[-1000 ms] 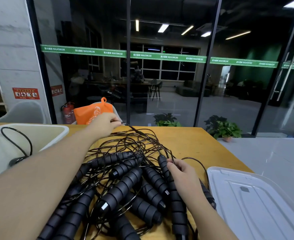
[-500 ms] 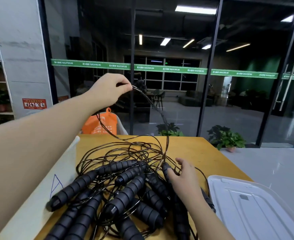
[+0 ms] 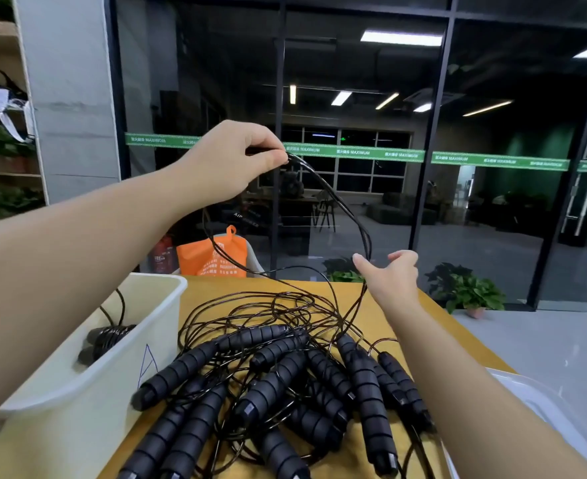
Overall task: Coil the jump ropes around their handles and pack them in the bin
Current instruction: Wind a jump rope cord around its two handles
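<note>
A gym's office lobby: glass walls (image 3: 354, 98) with green "MAXIMUM" banding (image 3: 354, 152), ceiling strip lights, potted plants (image 3: 464, 292).

below the grip: tangled heap of black foam-handled jump ropes (image 3: 285, 382) covers the yellow wooden tabletop (image 3: 437, 326)
left of the grip: open-topped cream plastic bin (image 3: 88, 385), one coiled rope inside
right, lower: translucent plastic lid (image 3: 540, 406) at table edge

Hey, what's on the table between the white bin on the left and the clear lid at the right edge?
In the head view, a tangled pile of black jump ropes fills the table between the bin and the lid.
</note>
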The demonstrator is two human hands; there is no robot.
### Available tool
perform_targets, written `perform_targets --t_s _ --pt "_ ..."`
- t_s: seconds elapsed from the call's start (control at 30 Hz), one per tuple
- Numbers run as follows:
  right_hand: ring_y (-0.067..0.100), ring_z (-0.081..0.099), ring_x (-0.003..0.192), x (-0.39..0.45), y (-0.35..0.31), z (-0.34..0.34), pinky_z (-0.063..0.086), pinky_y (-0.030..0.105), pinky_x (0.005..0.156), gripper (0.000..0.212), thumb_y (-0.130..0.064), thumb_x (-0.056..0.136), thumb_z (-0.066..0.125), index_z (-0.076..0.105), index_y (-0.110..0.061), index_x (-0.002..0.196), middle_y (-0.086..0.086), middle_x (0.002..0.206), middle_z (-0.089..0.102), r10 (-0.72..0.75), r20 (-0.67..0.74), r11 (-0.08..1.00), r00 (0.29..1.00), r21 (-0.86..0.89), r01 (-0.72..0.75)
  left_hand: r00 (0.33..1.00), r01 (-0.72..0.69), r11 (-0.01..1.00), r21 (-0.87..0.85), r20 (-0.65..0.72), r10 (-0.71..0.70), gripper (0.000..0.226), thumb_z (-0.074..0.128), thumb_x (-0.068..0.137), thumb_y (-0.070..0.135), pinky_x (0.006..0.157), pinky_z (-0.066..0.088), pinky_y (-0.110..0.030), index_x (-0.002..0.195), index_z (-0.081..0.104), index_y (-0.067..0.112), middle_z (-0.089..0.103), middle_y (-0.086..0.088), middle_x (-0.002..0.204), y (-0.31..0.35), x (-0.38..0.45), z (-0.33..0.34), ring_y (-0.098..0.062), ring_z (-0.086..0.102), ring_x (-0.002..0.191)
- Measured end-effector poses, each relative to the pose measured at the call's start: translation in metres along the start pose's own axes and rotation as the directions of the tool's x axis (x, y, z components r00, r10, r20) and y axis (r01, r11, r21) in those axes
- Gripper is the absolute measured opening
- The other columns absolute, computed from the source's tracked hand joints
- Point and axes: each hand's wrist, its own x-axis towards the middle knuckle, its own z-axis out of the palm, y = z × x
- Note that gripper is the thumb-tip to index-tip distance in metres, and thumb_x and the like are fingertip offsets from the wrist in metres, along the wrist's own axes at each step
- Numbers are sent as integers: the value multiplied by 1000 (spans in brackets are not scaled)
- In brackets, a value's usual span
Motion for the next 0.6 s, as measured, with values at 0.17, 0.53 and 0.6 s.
perform_targets --t_s 0.17,0.53,0.6 --pt "14 41 55 -2 15 -5 39 22 44 27 -32 100 48 56 -8 107 3 68 45 168 355 982 920 -138 -127 998 37 997 -64 -43 -40 12 53 96 28 53 37 -4 98 64 25 54 18 72 5 -4 -12 14 51 57" --pt "12 67 79 -16 -69 -15 52 27 66 32 -30 104 39 67 -19 92 -4 71 70 -177 292 933 940 355 65 920 269 963 0 295 -257 47 70 77 49 63 47 -27 115 55 26 55 5 72 -15 -31 28 -10 54 64" --pt "11 67 81 -22 -80 -11 50 28 69 34 -30 104 38 67 -21 89 -6 70 72 -210 356 915 911 400 55 895 292 956 -32 360 -262 60 70 77 50 70 51 -31 128 50 25 52 5 71 -15 -37 43 -10 52 64"
